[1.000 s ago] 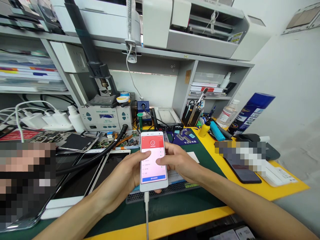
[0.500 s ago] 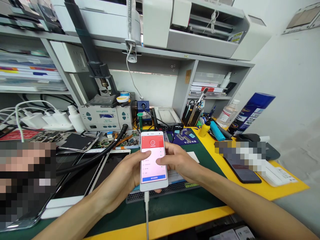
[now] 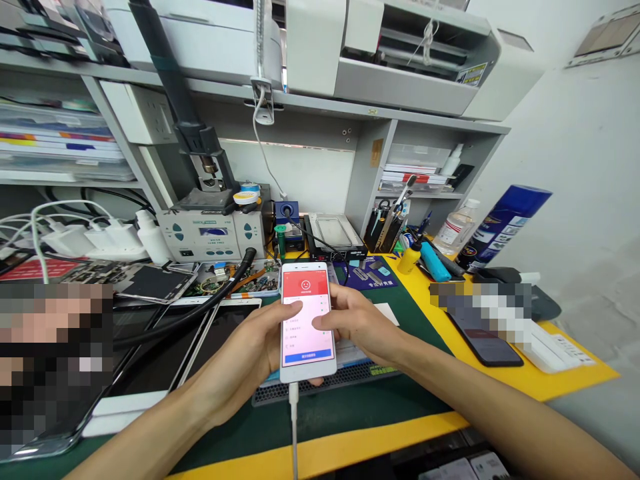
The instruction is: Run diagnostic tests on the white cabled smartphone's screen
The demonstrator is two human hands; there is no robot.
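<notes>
A white smartphone (image 3: 307,370) is held upright between both hands, its lit screen showing a red band with a sad face, a list and a blue button. My left hand (image 3: 260,337) wraps round its left side, the thumb lying over the screen. From the right, my right hand (image 3: 357,320) grips the other edge, its thumb tip at the list. A white charging cable (image 3: 294,427) is plugged into the phone's bottom end and runs down out of view. Under the phone lies a dark perforated pad (image 3: 345,380) on the green mat (image 3: 400,393).
Tablets (image 3: 220,340) and a black hose (image 3: 190,317) lie left. Behind are a soldering station (image 3: 210,235), a tray of parts (image 3: 260,273) and a tool holder (image 3: 385,227). At right are a dark phone (image 3: 485,333), a yellow bottle (image 3: 409,258) and a blue spray can (image 3: 505,227).
</notes>
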